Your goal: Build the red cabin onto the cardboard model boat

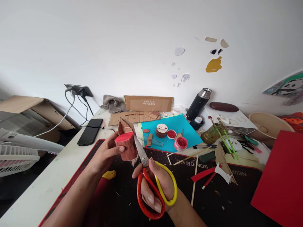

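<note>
My left hand is closed on a small cardboard model, brown with a pinkish-red ridged patch and a raised cardboard piece at its back. My right hand grips scissors by their red and yellow handles. The blades point up and to the left, along the right side of the model. Their tips lie at the model's raised cardboard piece; whether they touch it I cannot tell.
Paint jars stand on a blue sheet. A phone lies left, a black flask leans behind, and a red sheet stands right. Sticks and paper scraps lie on the black mat.
</note>
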`<state>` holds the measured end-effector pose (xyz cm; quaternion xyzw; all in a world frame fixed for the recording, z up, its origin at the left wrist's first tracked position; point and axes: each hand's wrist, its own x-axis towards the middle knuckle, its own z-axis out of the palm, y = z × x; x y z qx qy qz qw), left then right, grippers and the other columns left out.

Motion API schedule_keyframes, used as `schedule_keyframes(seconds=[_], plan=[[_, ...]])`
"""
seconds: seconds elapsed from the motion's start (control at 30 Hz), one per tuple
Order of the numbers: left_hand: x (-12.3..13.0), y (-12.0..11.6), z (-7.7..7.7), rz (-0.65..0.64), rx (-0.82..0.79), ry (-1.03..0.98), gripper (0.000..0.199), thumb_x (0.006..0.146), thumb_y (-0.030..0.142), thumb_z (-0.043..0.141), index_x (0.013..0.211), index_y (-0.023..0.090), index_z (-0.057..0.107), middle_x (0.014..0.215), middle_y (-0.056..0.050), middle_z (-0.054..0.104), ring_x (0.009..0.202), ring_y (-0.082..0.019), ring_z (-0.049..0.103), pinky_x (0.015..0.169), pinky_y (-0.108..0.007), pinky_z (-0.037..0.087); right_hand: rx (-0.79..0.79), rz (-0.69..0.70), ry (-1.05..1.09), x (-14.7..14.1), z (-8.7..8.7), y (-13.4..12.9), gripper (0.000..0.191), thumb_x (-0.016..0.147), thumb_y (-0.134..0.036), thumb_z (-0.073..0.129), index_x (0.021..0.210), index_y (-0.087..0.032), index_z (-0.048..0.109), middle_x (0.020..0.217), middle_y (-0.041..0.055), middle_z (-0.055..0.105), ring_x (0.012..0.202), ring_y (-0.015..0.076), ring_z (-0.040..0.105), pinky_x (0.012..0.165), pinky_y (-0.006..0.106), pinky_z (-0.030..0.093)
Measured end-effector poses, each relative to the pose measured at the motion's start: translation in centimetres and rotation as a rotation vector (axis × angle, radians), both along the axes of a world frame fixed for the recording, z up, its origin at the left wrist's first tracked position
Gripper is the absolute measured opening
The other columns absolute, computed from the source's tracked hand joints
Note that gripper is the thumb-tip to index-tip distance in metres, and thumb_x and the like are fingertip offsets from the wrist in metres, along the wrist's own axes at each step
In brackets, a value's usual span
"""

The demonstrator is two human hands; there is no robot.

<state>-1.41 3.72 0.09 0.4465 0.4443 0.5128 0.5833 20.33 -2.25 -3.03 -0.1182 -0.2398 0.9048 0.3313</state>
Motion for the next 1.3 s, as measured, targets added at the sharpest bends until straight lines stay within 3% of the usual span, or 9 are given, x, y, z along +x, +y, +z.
schedule_keyframes(seconds=[0.13, 0.3, 0.4, 0.5, 0.63, 0.8, 1.1, 1.3], plan=[[0.0, 0.0, -0.6, 0.054, 0.034, 0.132, 0.053, 0.066, 0.031, 0.102, 0.111, 0.025, 0.075, 0.107, -0.005, 0.081, 0.104, -0.031, 0.077, 0.087, -0.034, 0.061, 0.01, -0.022, 0.042, 0.3, 0.3, 0.2, 0.071, 0.11, -0.076, 0.044, 0.112, -0.009, 0.07, 0.047, -0.0037, 0.062, 0.025, 0.0094, 0.042, 0.028, 0.016, 0.032], [-0.8, 0.7, -0.8, 0.204, 0.005, -0.008, 0.063, 0.073, 0.05, 0.097, 0.123, 0.02, 0.073, 0.117, -0.01, 0.082, 0.11, -0.033, 0.077, 0.088, -0.035, 0.062, 0.047, 0.039, -0.028, 0.1, 0.2, 0.1, 0.083, 0.104, -0.086, 0.039, 0.113, -0.009, 0.068, 0.051, 0.0009, 0.066, 0.029, 0.012, 0.051, 0.03, 0.016, 0.028], [-1.3, 1.1, -0.4, 0.23, -0.021, -0.041, 0.073, 0.069, 0.053, 0.099, 0.128, 0.018, 0.072, 0.123, -0.013, 0.081, 0.114, -0.035, 0.077, 0.088, -0.036, 0.064, 0.097, 0.114, -0.083, -0.2, 0.0, -0.3, 0.094, 0.098, -0.094, 0.035, 0.118, -0.008, 0.068, 0.055, 0.0038, 0.07, 0.033, 0.0138, 0.057, 0.032, 0.016, 0.03], [-1.1, 0.9, 0.0, 0.187, -0.022, -0.049, 0.077, 0.068, 0.054, 0.099, 0.13, 0.018, 0.072, 0.124, -0.014, 0.082, 0.114, -0.037, 0.077, 0.088, -0.039, 0.065, 0.143, 0.034, -0.157, -0.4, 0.4, -0.4, 0.089, 0.096, -0.092, 0.049, 0.117, -0.008, 0.069, 0.054, 0.0026, 0.068, 0.033, 0.014, 0.056, 0.032, 0.017, 0.032], [-0.8, 0.4, -0.3, 0.133, -0.007, -0.03, 0.073, 0.073, 0.055, 0.097, 0.131, 0.019, 0.071, 0.126, -0.015, 0.081, 0.117, -0.039, 0.077, 0.09, -0.041, 0.065, 0.134, -0.263, -0.325, -0.3, 1.8, 0.2, 0.063, 0.092, -0.072, 0.078, 0.109, -0.012, 0.071, 0.046, -0.0055, 0.059, 0.029, 0.0095, 0.043, 0.03, 0.018, 0.03], [-1.0, 0.1, -1.6, 0.025, -0.018, 0.013, 0.075, 0.08, 0.053, 0.093, 0.142, 0.02, 0.065, 0.135, -0.016, 0.078, 0.123, -0.04, 0.074, 0.092, -0.041, 0.064, 0.14, -0.533, -0.464, 0.2, 3.0, 1.4, 0.05, 0.09, -0.066, 0.08, 0.102, -0.018, 0.068, 0.043, -0.0097, 0.052, 0.028, 0.0091, 0.041, 0.031, 0.018, 0.03], [-0.8, -0.6, -1.4, -0.122, -0.037, 0.042, 0.091, 0.076, 0.064, 0.092, 0.151, 0.02, 0.064, 0.145, -0.019, 0.074, 0.138, -0.047, 0.065, 0.108, -0.049, 0.059, 0.268, -0.621, -0.666, 1.3, 4.4, 3.6, 0.056, 0.09, -0.071, 0.075, 0.103, -0.017, 0.07, 0.044, -0.0088, 0.053, 0.029, 0.0095, 0.044, 0.032, 0.019, 0.033], [-0.4, -1.3, -1.8, -0.288, -0.047, 0.064, 0.087, 0.075, 0.065, 0.092, 0.147, 0.022, 0.069, 0.147, -0.018, 0.074, 0.139, -0.048, 0.065, 0.108, -0.049, 0.06, 0.274, -0.648, -0.697, 1.2, 3.0, 5.0, 0.065, 0.084, -0.078, 0.076, 0.106, -0.018, 0.069, 0.043, -0.0107, 0.05, 0.029, 0.0108, 0.043, 0.031, 0.02, 0.033]])
